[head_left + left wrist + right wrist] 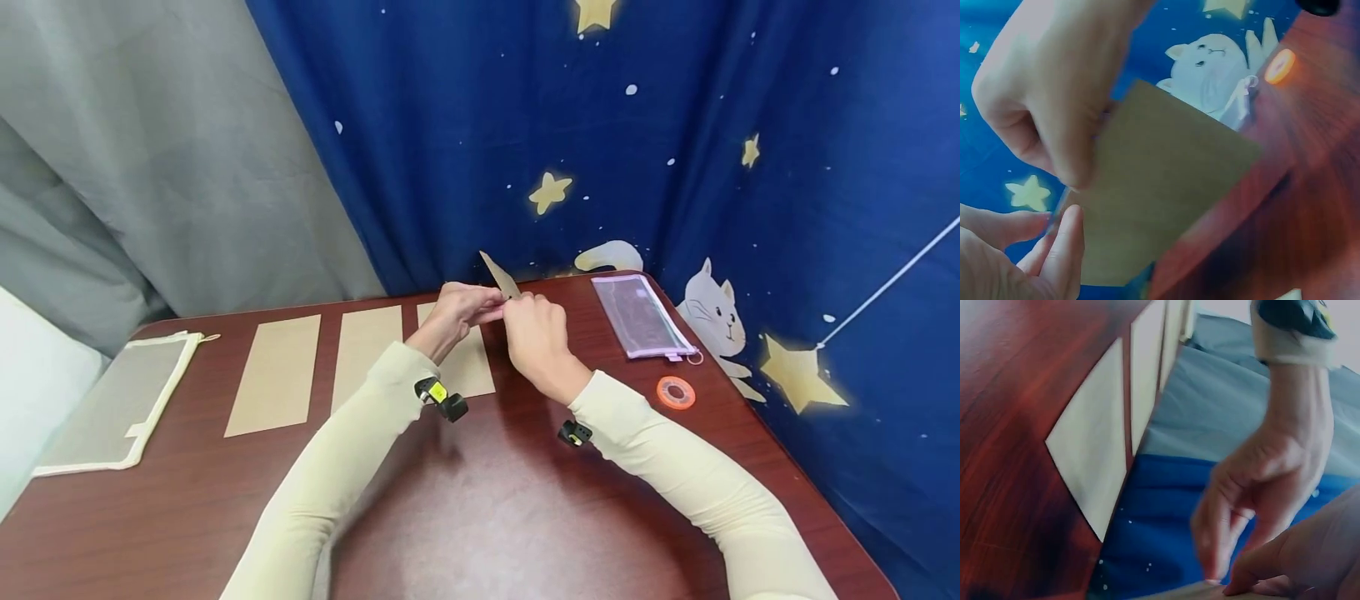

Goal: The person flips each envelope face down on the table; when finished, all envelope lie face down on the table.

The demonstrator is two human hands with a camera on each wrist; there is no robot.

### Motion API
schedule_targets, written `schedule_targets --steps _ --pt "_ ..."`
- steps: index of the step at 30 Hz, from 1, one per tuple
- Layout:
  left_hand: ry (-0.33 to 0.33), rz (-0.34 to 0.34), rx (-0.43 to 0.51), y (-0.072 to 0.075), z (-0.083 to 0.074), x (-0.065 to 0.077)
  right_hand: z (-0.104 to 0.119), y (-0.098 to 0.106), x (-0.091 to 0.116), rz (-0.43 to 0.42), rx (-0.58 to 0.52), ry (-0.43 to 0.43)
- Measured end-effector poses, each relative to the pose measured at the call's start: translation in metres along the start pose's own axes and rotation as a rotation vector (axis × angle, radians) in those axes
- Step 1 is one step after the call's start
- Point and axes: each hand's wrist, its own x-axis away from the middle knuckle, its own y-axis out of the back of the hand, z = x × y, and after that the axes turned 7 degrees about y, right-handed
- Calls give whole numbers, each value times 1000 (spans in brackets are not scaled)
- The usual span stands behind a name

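Above the far edge of the table, both hands meet at one edge of a brown card (501, 275). The left hand (467, 308) pinches that edge between thumb and fingers. Beside it the right hand (536, 333) grips the same edge with curled fingers. In the left wrist view the card (1166, 181) shows as a flat, tilted rectangle, with the right hand (1047, 81) above the left hand (1035, 256). The right wrist view has the left hand (1260, 475) close to the right fingers, while most of the card is out of frame.
Tan cards (277, 375) lie in a row left of the hands. A white-edged mesh pouch (112, 404) is at the far left. To the right are a purple-edged mesh pouch (645, 317) and an orange tape roll (676, 392). Curtains (465, 150) hang behind the table.
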Motion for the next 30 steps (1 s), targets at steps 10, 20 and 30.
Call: schedule_targets --steps 10,20,30 --pt "219 176 35 -7 44 -10 -13 16 -7 -93 -128 -180" --pt "249 277 96 -17 55 -4 -20 30 -6 -73 -246 -237" --pt "178 188 19 -10 49 2 -54 33 3 -125 -416 -253"
